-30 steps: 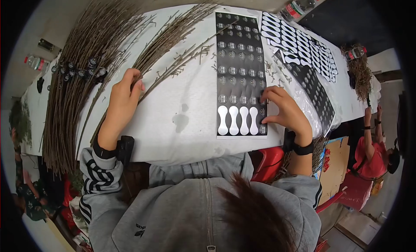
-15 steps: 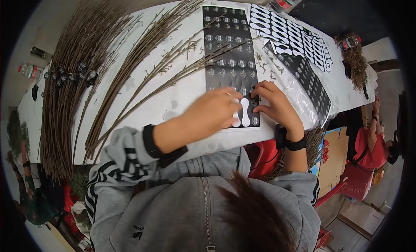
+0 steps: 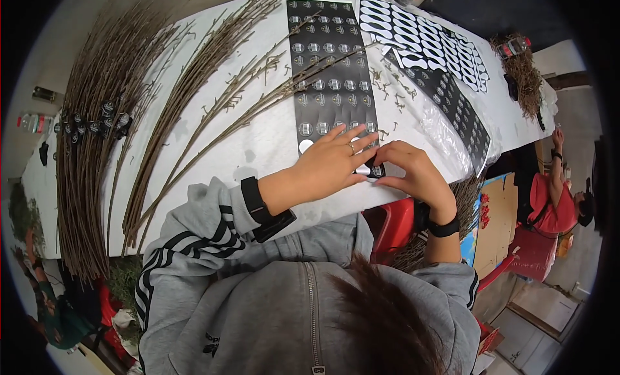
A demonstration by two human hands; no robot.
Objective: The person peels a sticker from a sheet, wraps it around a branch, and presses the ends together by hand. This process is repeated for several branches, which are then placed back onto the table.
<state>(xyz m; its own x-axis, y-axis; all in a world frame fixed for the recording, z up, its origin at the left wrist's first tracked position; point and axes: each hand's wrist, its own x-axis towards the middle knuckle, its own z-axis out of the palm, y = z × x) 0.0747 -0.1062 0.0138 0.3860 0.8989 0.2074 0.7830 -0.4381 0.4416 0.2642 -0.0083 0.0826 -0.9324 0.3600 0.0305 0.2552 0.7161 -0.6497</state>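
A long sheet of black stickers with pale round prints lies on the white table in front of me. My left hand rests flat across its near end, fingers spread, a ring on one finger. White backing shows beside that hand where stickers are gone. At the near right corner of the sheet, my right hand has its thumb and forefinger curled together at the edge of a black sticker. The left hand hides part of this end of the sheet.
Bundles of thin brown branches lie on the left, some with black tags; loose branches reach over the sheet. A mostly peeled sheet, another black sticker sheet and clear plastic lie right. A red stool stands below.
My left hand has moved from a blurred position above the sheet to lying flat on it. My right hand has shifted slightly down, staying at the near right corner.
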